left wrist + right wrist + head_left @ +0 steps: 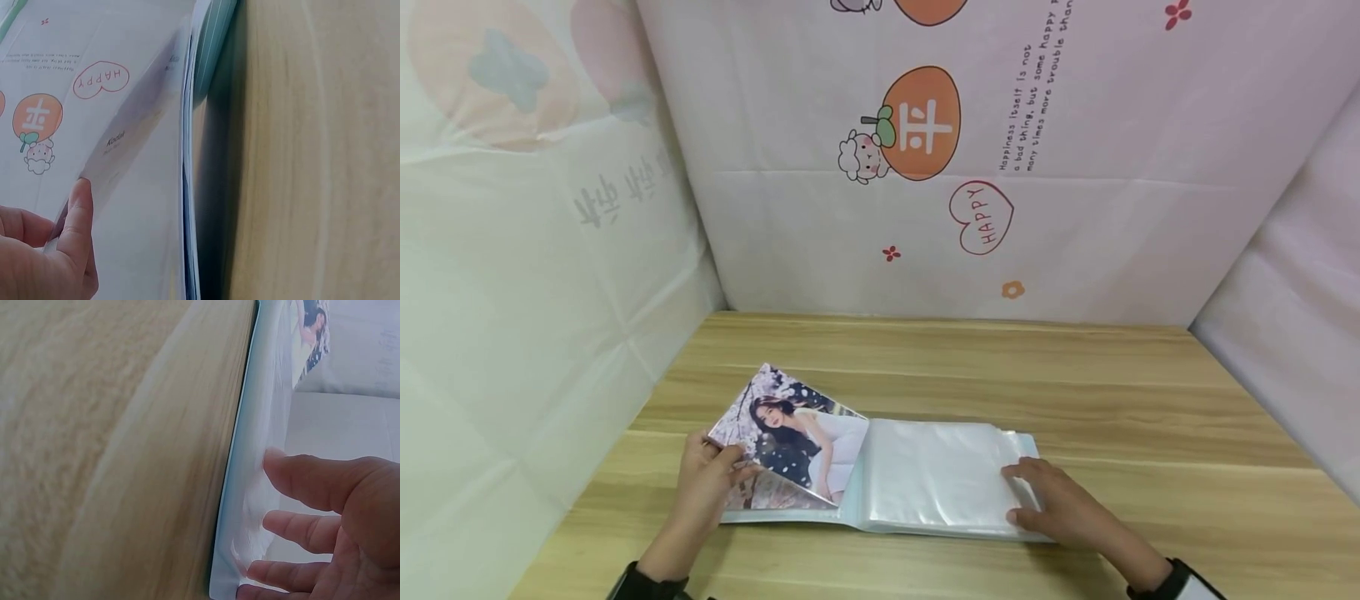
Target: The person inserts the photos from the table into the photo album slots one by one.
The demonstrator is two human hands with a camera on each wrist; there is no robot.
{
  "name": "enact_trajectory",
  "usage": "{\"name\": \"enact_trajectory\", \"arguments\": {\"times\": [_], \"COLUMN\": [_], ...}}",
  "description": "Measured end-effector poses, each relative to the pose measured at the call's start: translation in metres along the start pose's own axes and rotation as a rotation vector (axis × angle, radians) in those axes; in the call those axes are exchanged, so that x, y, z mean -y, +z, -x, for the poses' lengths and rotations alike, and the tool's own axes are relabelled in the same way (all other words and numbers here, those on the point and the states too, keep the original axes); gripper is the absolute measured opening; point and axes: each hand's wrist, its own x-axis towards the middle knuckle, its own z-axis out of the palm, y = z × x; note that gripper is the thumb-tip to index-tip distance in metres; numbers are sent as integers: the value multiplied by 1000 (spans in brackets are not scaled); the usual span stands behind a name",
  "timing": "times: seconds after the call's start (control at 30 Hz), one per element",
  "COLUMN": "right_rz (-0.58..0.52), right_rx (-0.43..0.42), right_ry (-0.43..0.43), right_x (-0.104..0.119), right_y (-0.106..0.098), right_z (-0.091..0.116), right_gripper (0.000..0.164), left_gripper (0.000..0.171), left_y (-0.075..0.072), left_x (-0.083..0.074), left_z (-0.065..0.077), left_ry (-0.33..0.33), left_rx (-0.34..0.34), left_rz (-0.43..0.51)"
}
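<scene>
A photo album (932, 475) with a pale blue cover lies spread on the wooden table, clear plastic sleeves on its right half. My left hand (711, 467) pinches the lower left edge of a photo print (801, 442) showing a person in white among blossoms. That print is tilted over the album's left page, where another blossom picture (782, 493) partly shows beneath it. In the left wrist view, printed lettering shows on the photo's back (128, 134). My right hand (1052, 504) rests its spread fingertips on the right edge of the sleeves.
The wooden table (1000, 367) stretches behind and to both sides of the album. A white cloth with cartoon prints (790, 233) hangs at the back, and more cloth (550, 317) stands along the left and right sides.
</scene>
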Motion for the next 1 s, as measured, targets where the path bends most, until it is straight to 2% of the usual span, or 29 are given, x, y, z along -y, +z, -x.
{"name": "enact_trajectory", "arguments": {"times": [0.33, 0.67, 0.77, 0.93, 1.0], "right_rz": [-25, -25, -19, -24, -28], "right_rx": [1, -8, -12, -12, -11], "right_ry": [-3, 21, 14, 20, 20], "right_x": [0, 7, 8, 7, 7], "right_y": [0, 1, 1, 1, 1], "right_z": [1, 1, 1, 1, 1], "right_gripper": [48, 48, 48, 49, 49], "left_gripper": [35, 32, 40, 64, 68], "left_y": [-3, -3, -5, -8, -8], "left_x": [2, 1, 0, 0, 0], "left_z": [4, 3, 3, 5, 6], "left_ry": [19, -15, -26, -53, -52], "left_rx": [-1, 11, 12, 38, 49], "left_rz": [10, 24, 16, -6, -33]}}
